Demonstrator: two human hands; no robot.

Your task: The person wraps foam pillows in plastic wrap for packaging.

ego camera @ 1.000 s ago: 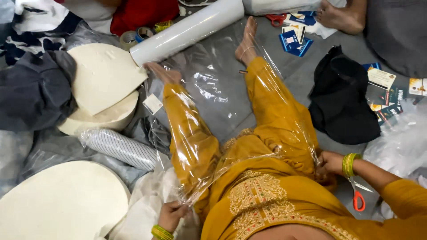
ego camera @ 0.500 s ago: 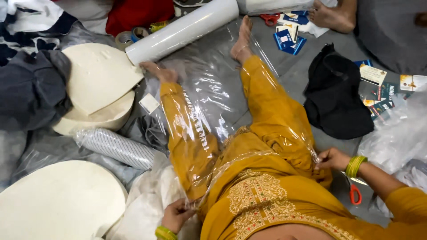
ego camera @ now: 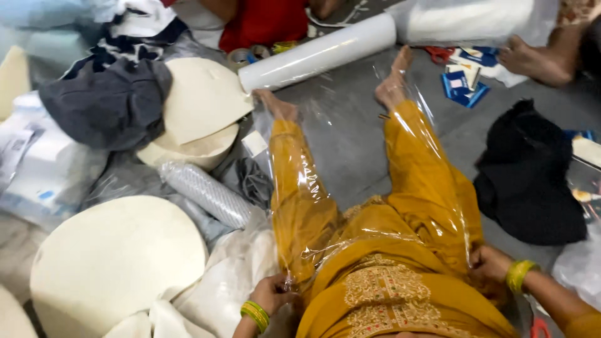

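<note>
Floor: grey floor (ego camera: 350, 138), cluttered with cloth and packets.
Left hand (ego camera: 270, 294): fingers pinched on the near edge of the plastic sheet (ego camera: 350, 163), beside the left thigh.
Right hand (ego camera: 491, 266): fingers curled, gripping the sheet's other near edge.
Plastic sheet: clear, draped over both yellow-trousered legs, reaching to the white roll (ego camera: 316, 53).
Nearby: cream foam discs (ego camera: 116, 263); black cloth (ego camera: 532, 175).

The left hand (ego camera: 270, 294) pinches one edge of a clear plastic sheet (ego camera: 350, 156) and the right hand (ego camera: 489, 266) grips the opposite edge. Between the two grips the sheet lies over the person's legs, running away to a white film roll (ego camera: 316, 53).
</note>
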